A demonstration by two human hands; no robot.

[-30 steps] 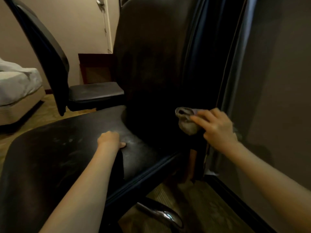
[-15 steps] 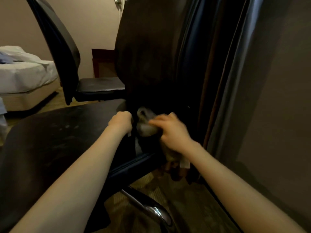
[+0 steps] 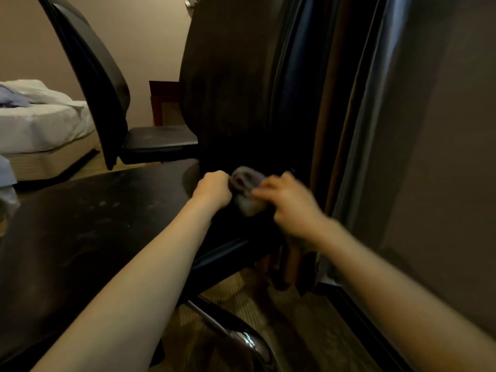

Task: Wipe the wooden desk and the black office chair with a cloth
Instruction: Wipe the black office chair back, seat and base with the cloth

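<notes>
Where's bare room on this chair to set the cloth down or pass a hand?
Free: the seat patch between its front edge and the left forearm. Crowded: the crease below the backrest, where left hand, cloth and right hand bunch. Right of it, a narrow gap to the dark panel.

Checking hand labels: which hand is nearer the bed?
Left. The left hand sits at the back of the chair seat, toward the bed; the right hand, holding the cloth, is farther right.

- Your left hand (image 3: 213,189) is curled into a fist, forearm reaching in from 7 o'clock.
- Your right hand (image 3: 288,204), blurred, grips the cloth (image 3: 245,189), forearm entering from 4 o'clock.
</notes>
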